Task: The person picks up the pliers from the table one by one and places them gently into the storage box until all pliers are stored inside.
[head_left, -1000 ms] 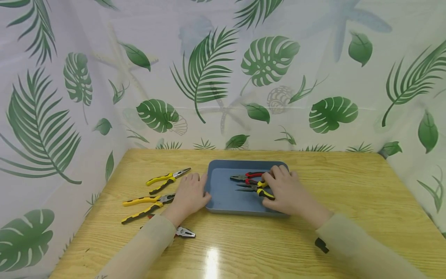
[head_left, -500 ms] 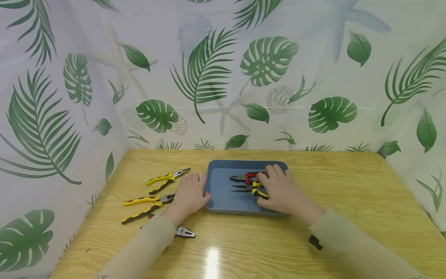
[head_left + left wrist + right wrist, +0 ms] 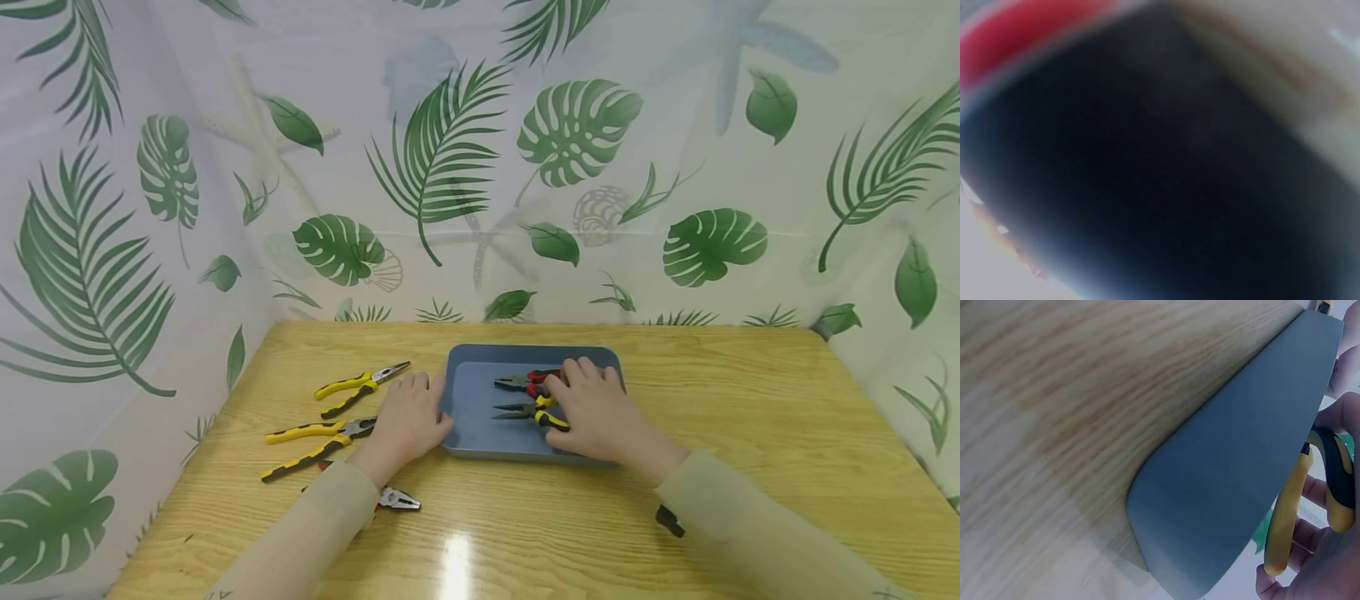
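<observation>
Tabletop (image 3: 720, 408), pliers (image 3: 531, 409) partly behind hand (image 3: 600, 412)

Leaf-printed sheeting (image 3: 675, 108) is hanging behind a wood-grained table (image 3: 750, 392), whose near surface is showing a bright reflection (image 3: 456, 567).

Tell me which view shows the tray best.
The head view: it shows most of the tray, rim and floor, though the right hand covers part. The right wrist view shows only its outside; the left wrist view is too blurred to tell.
</observation>
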Available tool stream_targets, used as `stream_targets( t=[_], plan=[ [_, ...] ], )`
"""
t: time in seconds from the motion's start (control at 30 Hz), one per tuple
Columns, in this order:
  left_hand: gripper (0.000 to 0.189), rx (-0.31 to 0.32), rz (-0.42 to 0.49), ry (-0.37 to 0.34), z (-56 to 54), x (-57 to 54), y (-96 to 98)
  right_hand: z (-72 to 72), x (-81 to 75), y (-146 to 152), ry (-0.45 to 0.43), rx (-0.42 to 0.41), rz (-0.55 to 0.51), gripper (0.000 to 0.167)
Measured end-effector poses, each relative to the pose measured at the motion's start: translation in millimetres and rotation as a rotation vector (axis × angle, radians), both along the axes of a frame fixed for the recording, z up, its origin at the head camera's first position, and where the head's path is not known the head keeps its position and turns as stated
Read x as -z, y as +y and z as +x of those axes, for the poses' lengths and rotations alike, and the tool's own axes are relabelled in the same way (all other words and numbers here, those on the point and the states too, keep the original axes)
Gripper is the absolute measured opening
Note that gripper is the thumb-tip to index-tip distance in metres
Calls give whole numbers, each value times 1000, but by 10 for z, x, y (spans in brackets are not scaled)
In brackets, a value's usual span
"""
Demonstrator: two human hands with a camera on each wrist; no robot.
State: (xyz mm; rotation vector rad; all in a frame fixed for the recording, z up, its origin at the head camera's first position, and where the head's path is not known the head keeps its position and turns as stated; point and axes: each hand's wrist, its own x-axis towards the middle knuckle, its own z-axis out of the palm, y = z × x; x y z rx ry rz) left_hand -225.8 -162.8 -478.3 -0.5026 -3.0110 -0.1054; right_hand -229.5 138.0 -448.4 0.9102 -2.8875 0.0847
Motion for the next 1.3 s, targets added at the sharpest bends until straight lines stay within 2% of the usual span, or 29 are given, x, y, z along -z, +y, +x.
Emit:
stream_targets(
  t=[0.2,0.57,0.83,1.3],
  plan=[
    [50,1,-3,-9,1,6,-7,15,10,-25,-2,-4,34,40],
    [49,-4,-20,3,-20,51,-12,18,75,-38,52,-36,66,46],
    [51,1,-25,6,-18,60,-19,8,82,-44,59,-45,-5,43],
    [50,-2,-28,-2,-5,53,-14,29,54,-32,53,-27,-4,42]
  ],
)
